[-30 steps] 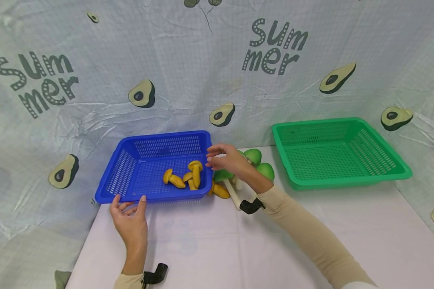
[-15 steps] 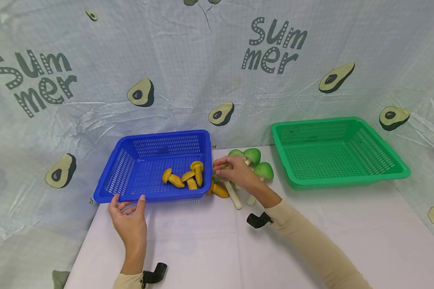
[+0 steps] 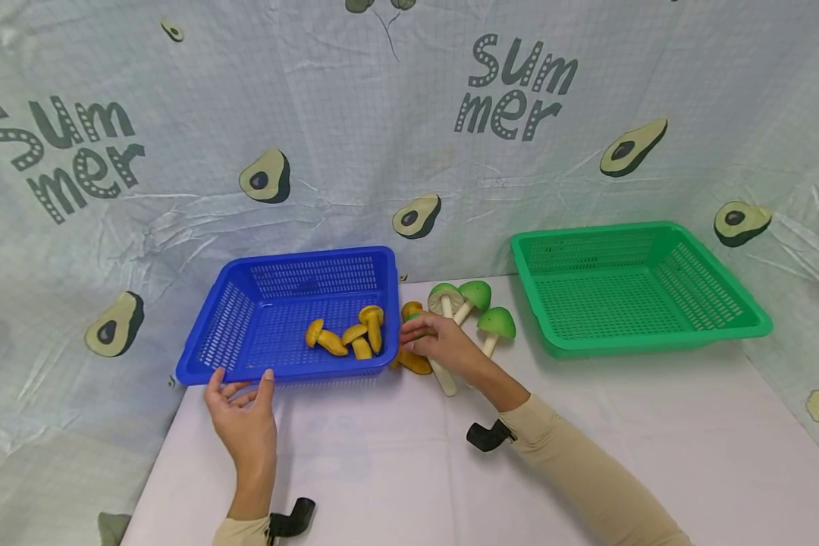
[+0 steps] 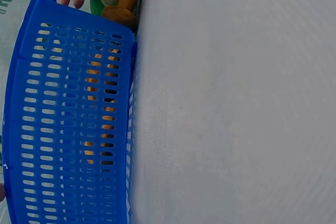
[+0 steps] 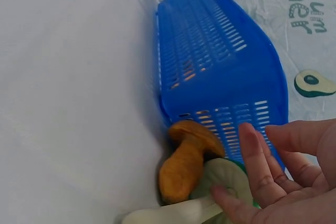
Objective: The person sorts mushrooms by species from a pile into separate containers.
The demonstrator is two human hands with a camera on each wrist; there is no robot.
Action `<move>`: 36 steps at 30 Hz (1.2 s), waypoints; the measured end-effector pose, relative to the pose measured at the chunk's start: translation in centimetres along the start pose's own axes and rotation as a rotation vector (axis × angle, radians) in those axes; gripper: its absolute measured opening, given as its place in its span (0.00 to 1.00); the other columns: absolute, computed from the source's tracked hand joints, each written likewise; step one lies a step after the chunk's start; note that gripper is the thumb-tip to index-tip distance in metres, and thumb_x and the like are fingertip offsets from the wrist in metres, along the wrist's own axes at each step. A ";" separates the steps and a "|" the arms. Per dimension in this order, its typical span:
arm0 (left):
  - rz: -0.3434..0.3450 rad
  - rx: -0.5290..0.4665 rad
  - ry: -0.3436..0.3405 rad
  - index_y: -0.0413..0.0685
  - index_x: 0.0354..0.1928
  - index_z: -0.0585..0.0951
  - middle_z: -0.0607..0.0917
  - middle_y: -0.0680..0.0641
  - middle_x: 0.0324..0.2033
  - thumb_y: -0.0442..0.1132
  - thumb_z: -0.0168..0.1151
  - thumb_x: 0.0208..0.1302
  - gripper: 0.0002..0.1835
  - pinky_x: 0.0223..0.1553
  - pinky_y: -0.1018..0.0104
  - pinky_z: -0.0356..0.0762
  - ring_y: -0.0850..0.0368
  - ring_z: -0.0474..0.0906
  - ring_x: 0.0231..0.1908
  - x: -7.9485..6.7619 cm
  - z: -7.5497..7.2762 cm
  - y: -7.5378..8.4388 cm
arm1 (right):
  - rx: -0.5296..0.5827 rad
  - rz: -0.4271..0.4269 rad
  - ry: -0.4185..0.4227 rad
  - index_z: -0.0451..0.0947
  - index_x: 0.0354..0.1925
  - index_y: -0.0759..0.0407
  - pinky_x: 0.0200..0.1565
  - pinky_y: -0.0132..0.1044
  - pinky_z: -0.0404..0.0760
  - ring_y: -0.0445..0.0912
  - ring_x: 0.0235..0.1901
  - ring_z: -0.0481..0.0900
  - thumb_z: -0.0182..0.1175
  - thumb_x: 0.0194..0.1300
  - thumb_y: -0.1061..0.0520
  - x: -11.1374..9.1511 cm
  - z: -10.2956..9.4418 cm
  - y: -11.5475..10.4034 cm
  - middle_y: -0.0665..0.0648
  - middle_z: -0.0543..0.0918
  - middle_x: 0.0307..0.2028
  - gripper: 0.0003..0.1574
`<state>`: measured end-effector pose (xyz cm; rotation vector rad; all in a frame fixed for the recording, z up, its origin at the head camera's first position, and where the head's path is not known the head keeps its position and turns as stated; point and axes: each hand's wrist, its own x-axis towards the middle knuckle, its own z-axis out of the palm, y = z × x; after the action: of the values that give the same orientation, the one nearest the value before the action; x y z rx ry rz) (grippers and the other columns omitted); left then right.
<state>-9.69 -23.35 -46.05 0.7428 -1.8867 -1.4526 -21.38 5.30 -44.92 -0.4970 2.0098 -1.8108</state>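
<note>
Clasping the blue basket [image 3: 341, 369] below "summer" lettering [image 3: 82, 161] is the left grip [image 3: 244, 422]; the right grip [image 3: 445, 346] lies slack.

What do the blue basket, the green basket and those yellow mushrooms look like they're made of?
Blue basket: probably moulded plastic, smooth with a slight sheen; regular slots pierce its walls. Green basket: likely the same, slotted and evenly coloured. Yellow mushrooms: matte, with mottled colouring; perhaps painted foam, though real mushroom can't be ruled out.

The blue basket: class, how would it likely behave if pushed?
The blue basket would probably slide rather than tip, being broad and low. Its perforated walls suggest lightness. The yellow mushrooms lying loose inside may roll.
</note>
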 end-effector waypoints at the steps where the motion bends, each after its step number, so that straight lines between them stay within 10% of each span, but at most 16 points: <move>1: 0.000 0.001 0.000 0.47 0.76 0.59 0.71 0.56 0.45 0.44 0.70 0.66 0.42 0.32 0.83 0.71 0.64 0.72 0.37 0.0 0.0 0.0 | -0.002 -0.010 -0.006 0.76 0.58 0.68 0.60 0.52 0.79 0.59 0.54 0.83 0.57 0.71 0.66 0.0 0.1 0.2 0.66 0.83 0.52 0.18; 27: -0.010 -0.003 -0.006 0.49 0.77 0.59 0.70 0.56 0.45 0.45 0.69 0.67 0.42 0.33 0.83 0.72 0.63 0.72 0.39 0.0 0.1 0.1 | -0.080 -0.027 -0.081 0.78 0.56 0.67 0.58 0.51 0.81 0.57 0.53 0.83 0.51 0.75 0.66 -0.8 0.5 1.4 0.65 0.84 0.51 0.15; 36: -0.006 -0.003 -0.007 0.48 0.76 0.59 0.71 0.56 0.45 0.45 0.69 0.67 0.42 0.34 0.84 0.72 0.63 0.72 0.39 -0.1 0.0 0.1 | -0.237 -0.149 0.052 0.83 0.53 0.63 0.56 0.40 0.82 0.51 0.53 0.83 0.54 0.72 0.70 -1.6 0.6 1.3 0.59 0.86 0.51 0.16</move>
<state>-9.60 -23.29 -45.97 0.7440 -1.8883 -1.4630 -19.70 5.72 -46.20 -0.6926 2.2929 -1.6912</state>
